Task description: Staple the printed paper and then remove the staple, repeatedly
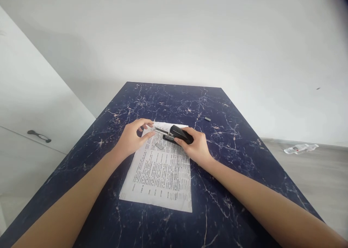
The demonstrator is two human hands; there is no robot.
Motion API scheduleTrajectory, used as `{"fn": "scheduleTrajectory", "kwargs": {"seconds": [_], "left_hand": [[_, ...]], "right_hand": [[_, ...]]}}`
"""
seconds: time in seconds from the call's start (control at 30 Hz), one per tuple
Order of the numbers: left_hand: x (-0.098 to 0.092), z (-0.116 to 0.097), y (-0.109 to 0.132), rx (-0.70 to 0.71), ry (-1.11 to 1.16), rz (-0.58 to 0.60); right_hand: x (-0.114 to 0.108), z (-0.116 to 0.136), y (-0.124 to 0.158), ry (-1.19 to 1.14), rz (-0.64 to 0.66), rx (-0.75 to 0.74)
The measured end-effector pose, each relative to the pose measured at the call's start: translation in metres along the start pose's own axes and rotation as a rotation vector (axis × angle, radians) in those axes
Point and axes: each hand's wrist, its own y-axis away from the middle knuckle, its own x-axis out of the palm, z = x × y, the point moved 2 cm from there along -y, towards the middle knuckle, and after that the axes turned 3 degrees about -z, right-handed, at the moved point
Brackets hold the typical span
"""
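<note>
1. Grasping a black stapler [178, 131] in the right hand [200, 146], with fingers wrapped around its rear and thumb pressed to its near side.
2. Showing a thin, straight, dark metal rod [162, 130] jutting leftward from the stapler's front.
3. Holding the left hand [133, 135] just left of the stapler, with fingers released and parted from the thumb near the rod's tip — cannot tell whether touching it.
4. Positioned, beneath the stapler and nearer than it, with white paper sheets [163, 175] printed in dark rows.
5. With a small, flat grey bar [159, 146] on the paper, just left of the stapler and nearer.
6. With a similar dark grey bar [207, 119] beyond the stapler, to its right — on the white-veined, dark blue table [168, 103].
</note>
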Motion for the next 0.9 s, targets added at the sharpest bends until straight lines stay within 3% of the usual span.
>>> {"fn": "scheduleTrajectory", "kwargs": {"seconds": [0.07, 0.2, 0.3, 0.53, 0.63, 0.8, 0.9], "left_hand": [[0.005, -0.004, 0.003, 0.023, -0.018, 0.012], [0.027, -0.014, 0.010, 0.204, -0.023, 0.251], [0.037, -0.013, 0.013, 0.252, -0.003, 0.342], [0.032, -0.009, 0.013, 0.311, 0.009, 0.453], [0.028, -0.012, 0.012, 0.336, 0.003, 0.406], [0.018, -0.014, 0.008, 0.299, -0.057, 0.137], [0.018, -0.010, 0.005, 0.316, -0.108, 0.131]], "right_hand": [[-0.001, -0.002, 0.000, 0.023, -0.056, 0.032], [-0.001, -0.004, -0.001, 0.049, -0.084, 0.057], [0.001, -0.003, 0.000, 0.058, -0.080, 0.025], [0.003, -0.004, 0.000, 0.068, -0.059, 0.034], [0.003, -0.004, 0.000, 0.074, -0.044, 0.025], [0.007, -0.001, 0.003, 0.089, 0.037, -0.073], [0.010, 0.002, 0.005, 0.104, 0.086, -0.144]]}}
